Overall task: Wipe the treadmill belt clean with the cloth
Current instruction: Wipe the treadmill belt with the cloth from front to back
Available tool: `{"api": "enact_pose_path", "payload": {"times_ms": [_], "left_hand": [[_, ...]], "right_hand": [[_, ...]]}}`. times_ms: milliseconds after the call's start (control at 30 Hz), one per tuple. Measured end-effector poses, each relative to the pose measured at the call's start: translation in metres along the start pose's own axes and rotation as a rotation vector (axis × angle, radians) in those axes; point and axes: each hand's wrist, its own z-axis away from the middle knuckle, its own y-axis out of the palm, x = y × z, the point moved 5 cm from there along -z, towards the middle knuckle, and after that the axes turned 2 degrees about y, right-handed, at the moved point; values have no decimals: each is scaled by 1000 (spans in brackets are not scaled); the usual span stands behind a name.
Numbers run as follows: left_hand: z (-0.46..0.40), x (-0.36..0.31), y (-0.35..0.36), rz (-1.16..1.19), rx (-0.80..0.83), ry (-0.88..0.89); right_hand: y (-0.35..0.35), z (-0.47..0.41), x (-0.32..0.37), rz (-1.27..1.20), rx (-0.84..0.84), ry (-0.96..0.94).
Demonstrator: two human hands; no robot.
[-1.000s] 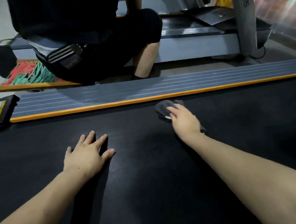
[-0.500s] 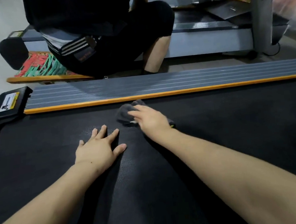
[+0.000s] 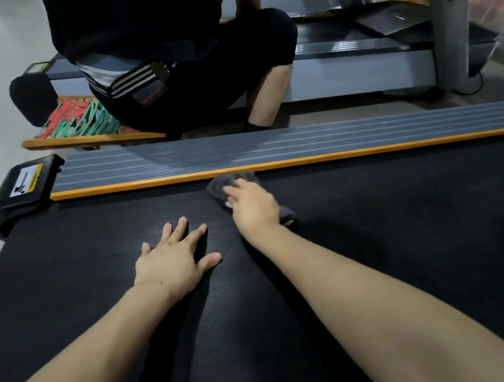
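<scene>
Beyond the grey side rail [image 3: 271, 150] a crouching person [image 3: 174, 59]; left hand [image 3: 174, 261] spread flat, right hand [image 3: 254, 209] pressing cloth [image 3: 228, 182].

Looks like a gym: a black treadmill belt [image 3: 405, 237] with grey side rail [image 3: 271, 148] up close, plus another treadmill [image 3: 355, 64] right behind.
</scene>
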Motion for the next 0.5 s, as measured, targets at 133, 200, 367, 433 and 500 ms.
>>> {"api": "enact_pose_path", "payload": {"times_ms": [133,200,367,433,500], "left_hand": [[1,0,-1,-4,-1,-1],[2,-1,-1,-8,3,-3],[1,-4,-1,-1,1,-8],[0,-5,1,11,4,-10],[0,-4,-1,23,-3,-13]], "right_hand": [[-16,12,-21,-123,103,-204],[-35,16,-73,-76,53,-95],[-71,27,-168,-10,-186,403],[-61,28,-138,-59,-235,466],[-34,28,-78,-94,-172,340]]}}
